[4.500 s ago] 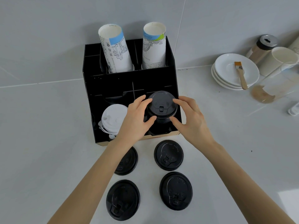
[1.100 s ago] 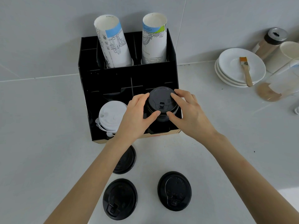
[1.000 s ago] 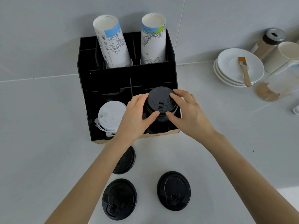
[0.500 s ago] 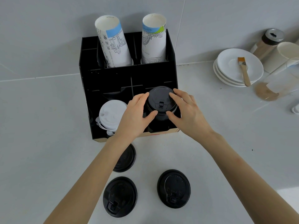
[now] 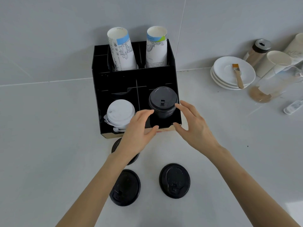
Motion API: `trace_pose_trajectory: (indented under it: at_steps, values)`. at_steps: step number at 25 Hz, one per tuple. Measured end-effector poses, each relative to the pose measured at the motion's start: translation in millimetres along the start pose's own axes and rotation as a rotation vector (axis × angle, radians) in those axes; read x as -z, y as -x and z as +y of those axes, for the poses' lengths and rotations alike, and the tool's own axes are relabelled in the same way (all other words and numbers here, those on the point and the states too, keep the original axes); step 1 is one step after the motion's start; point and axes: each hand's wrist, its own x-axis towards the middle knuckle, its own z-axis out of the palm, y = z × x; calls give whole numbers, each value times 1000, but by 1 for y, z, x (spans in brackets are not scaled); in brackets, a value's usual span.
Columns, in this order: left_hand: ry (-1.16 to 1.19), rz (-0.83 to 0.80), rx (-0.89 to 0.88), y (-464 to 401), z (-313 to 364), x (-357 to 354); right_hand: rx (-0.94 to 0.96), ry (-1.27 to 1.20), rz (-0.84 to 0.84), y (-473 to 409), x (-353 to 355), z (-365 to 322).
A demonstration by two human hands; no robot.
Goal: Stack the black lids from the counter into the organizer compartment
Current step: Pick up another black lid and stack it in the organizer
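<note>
Both hands have let go of the black lid stack (image 5: pixel 163 102) in the organizer's (image 5: pixel 114 79) near-right compartment; left hand (image 5: pixel 137 133) and right hand (image 5: pixel 195 126) hover spread and empty, probably ready for the counter lids (image 5: pixel 174 181).

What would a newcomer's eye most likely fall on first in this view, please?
Probably the stack of black lids in the front right compartment of the black organizer, with the left hand and right hand open just in front of it. Next, the three loose black lids on the counter below.
</note>
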Motion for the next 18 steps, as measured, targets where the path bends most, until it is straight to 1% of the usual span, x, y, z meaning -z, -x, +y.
trace_pose_trajectory:
  at_steps: [7, 12, 18]
  values:
    - [18, -101, 24, 54, -6, -20, -56, -26, -76, 63, -15, 13]
    - [-22, -206, 46, 85, -14, -38, -106, -35, -125, 102, -24, 23]
    - [-83, -333, 62, 112, -20, -59, -160, -29, -266, 142, -34, 29]
